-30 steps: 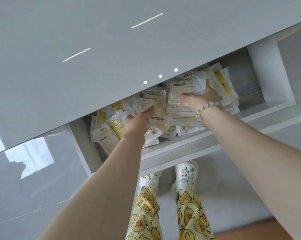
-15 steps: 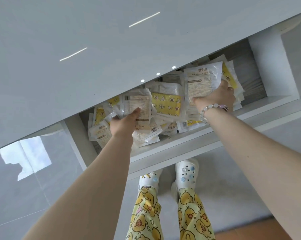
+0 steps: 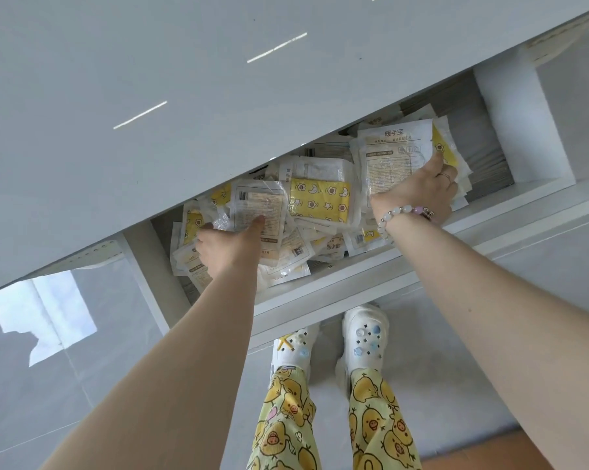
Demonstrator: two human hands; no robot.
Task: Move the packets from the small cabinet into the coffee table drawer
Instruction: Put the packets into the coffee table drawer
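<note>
**Under the tabletop: packets going into the drawer**

Under the glossy grey tabletop (image 3: 151, 79), the coffee table drawer (image 3: 337, 283) stands pulled out toward the person and already carries a deep, loose heap of packets (image 3: 320, 198), white ones and yellow star-and-moon ones, overlapping from the 9 o'clock end to about 2 o'clock. Bare drawer floor shows only at the 3 o'clock end.

Left hand (image 3: 230, 247): at 8 o'clock in the drawer, thumb pressed on the face of a clear-wrapped packet (image 3: 259, 212), fingers curled behind it and out of sight. Reads as a grasp on that packet, possibly with others bunched under it; cannot tell how many.

Right hand (image 3: 418, 195): at 2 o'clock, closed on a small stack fronted by a hand warmer packet (image 3: 393, 157), label side up, tilted toward the camera. A bead bracelet (image 3: 401, 212) sits on the wrist, a ring on one finger.

Progress, as a judgement: well along. Most of what can be seen is already lying in the drawer. Both held bundles sit over or against the heap but are not let go, so the current step looks like setting down or levelling. The small cabinet is out of view, so how many packets remain there cannot be told. Still left: release both bundles, perhaps fetch more, shut the drawer.
</note>
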